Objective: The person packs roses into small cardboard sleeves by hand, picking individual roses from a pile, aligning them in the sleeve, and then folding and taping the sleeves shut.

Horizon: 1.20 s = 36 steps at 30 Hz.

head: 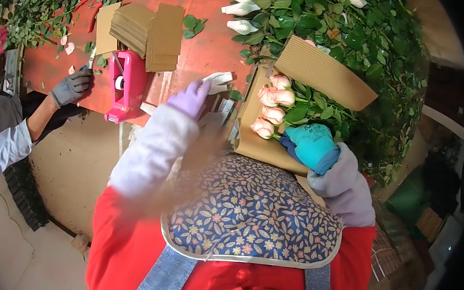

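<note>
Several pale pink roses (273,115) lie side by side on brown wrapping paper (267,156), their leafy stems running right. My right hand (310,143), in a turquoise glove, rests by the stems of the lowest blooms; its fingers are partly hidden, so its grip cannot be told. My left hand (190,98), in a thin lilac glove, reaches to white foam mesh sleeves (219,80) on the red table (204,50); whether it grips one cannot be told. A corrugated cardboard strip (325,71) lies across the rose stems.
A pink tape dispenser (128,88) stands left of my left hand, near stacked cardboard pieces (131,28). A co-worker's gloved hand (72,87) is at the left table edge. Red-handled pruning shears (95,13) lie behind. Leafy stems (358,34) heap at right.
</note>
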Each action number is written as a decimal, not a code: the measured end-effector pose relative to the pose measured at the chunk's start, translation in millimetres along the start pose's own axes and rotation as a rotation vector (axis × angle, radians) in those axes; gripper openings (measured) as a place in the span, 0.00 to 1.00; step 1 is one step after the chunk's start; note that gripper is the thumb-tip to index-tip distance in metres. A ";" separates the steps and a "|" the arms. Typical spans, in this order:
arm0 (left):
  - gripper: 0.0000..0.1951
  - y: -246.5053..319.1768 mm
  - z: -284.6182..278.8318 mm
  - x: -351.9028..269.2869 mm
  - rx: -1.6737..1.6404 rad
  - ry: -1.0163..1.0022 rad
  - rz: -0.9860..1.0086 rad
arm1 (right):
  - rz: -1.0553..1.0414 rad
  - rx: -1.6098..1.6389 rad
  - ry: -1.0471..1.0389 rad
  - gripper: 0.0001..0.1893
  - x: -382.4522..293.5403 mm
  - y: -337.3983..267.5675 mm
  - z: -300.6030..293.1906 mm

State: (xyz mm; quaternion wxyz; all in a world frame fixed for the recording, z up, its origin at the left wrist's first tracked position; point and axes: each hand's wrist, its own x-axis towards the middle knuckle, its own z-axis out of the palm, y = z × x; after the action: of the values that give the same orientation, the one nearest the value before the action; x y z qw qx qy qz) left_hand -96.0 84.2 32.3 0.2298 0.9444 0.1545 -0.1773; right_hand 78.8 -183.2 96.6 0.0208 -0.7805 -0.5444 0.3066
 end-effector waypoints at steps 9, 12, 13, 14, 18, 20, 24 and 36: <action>0.20 -35.6 12.3 -24.1 0.139 0.002 0.008 | 0.026 0.123 0.108 0.09 -3.4 -2.6 3.6; 0.17 -87.5 49.6 -69.3 0.252 0.117 -0.123 | 0.052 0.137 0.084 0.07 -2.3 -5.5 2.3; 0.16 -101.3 59.4 -79.1 0.269 0.112 -0.166 | 0.054 0.137 0.067 0.06 -1.8 -5.2 2.4; 0.16 -105.4 61.8 -84.2 0.277 0.096 -0.200 | 0.048 0.133 0.060 0.06 -1.3 -5.3 3.8; 0.15 -92.2 42.2 -95.0 0.263 -0.014 -0.287 | 0.025 0.112 0.023 0.05 -2.8 -0.2 2.9; 0.14 -82.6 31.5 -104.2 0.250 -0.084 -0.325 | 0.031 0.082 -0.022 0.05 -3.3 -0.3 1.8; 0.14 -46.4 -13.4 -126.6 0.193 -0.301 -0.424 | -0.024 0.041 0.003 0.05 -0.3 0.0 2.2; 0.20 39.6 33.2 12.1 -1.195 -0.280 0.152 | -0.148 0.201 0.019 0.05 2.2 9.2 4.2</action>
State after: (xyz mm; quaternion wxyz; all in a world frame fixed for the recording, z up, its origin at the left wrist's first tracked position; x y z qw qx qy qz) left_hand -79.2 37.0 14.8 0.7491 0.6287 0.1277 -0.1654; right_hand 84.9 -186.3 88.8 0.1266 -0.7349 -0.5669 0.3499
